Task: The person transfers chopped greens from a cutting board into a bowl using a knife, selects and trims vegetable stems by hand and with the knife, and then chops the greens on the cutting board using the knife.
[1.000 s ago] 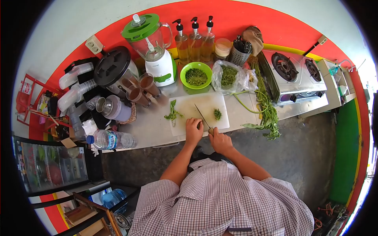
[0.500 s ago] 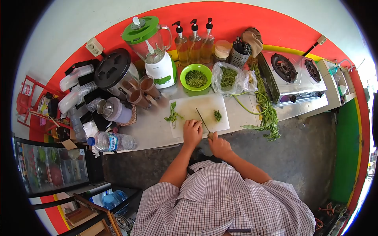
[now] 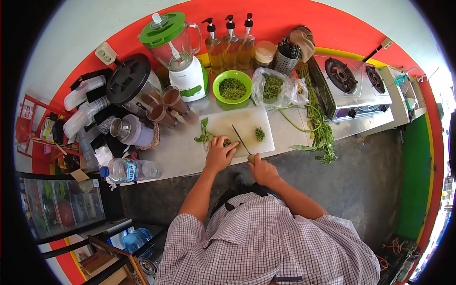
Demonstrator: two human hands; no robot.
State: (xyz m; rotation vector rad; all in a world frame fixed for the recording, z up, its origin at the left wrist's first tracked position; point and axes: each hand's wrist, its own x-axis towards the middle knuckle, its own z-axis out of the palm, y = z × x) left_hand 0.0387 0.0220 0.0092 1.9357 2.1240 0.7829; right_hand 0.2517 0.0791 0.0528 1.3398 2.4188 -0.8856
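A white cutting board (image 3: 242,115) lies on the metal counter. My right hand (image 3: 261,169) is wrapped round the handle of a knife (image 3: 241,139), whose blade points away from me over the board. On the board's near left part rests my left hand (image 3: 220,155), fingers bent over a small dark green bit of leaf. What its fingers grip is too small to tell. Green leaves (image 3: 204,132) lie at the board's left edge, beyond my left hand. A small pile of chopped greens (image 3: 260,134) sits to the right of the blade.
Behind the board stand a green bowl (image 3: 216,90) of chopped greens, a plastic bag (image 3: 273,89) of greens and a blender (image 3: 187,80). Long stems (image 3: 323,135) hang over the counter edge beside a gas stove (image 3: 358,99). Brown-filled cups (image 3: 161,115) and a water bottle (image 3: 129,170) stand left.
My left hand has moved left, away from the knife blade, and dark green bits now show at its fingers. My right hand still holds the knife. The whole view has shifted slightly.
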